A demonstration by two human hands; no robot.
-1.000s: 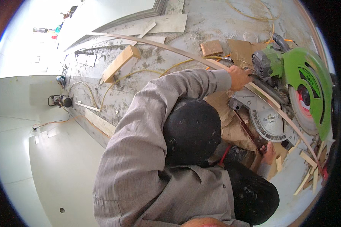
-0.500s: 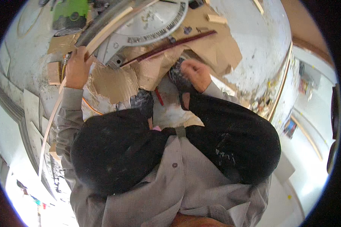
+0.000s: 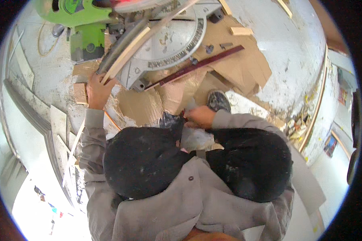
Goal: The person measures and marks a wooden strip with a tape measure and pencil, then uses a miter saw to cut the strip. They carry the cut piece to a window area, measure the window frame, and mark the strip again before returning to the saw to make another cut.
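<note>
My left hand [image 3: 99,90] is closed round a pale wooden strip [image 3: 126,54], which lies along the grey fence of a mitre saw [image 3: 165,48]. Behind that hand a thin pale length [image 3: 74,142] runs down past my left sleeve; whether it is the same strip I cannot tell. Low between my knees, my right hand [image 3: 201,116] pinches a thin red stick, mostly hidden by the fingers. The saw has a round grey table with a marked scale and a green body [image 3: 78,12]. A dark red bar [image 3: 199,66] lies in front of the table.
Torn cardboard [image 3: 140,105] covers the floor under and before the saw. Wood offcuts [image 3: 241,31] and a small block [image 3: 80,93] lie around it. Long boards [image 3: 59,124] rest at my left. Scraps [image 3: 297,124] are heaped at the right. My shoe [image 3: 219,100] stands on the floor.
My right hand has come down and left to the floor between my feet and taken hold of the red stick. My left hand stays on the strip. The view has shifted, showing more of the saw.
</note>
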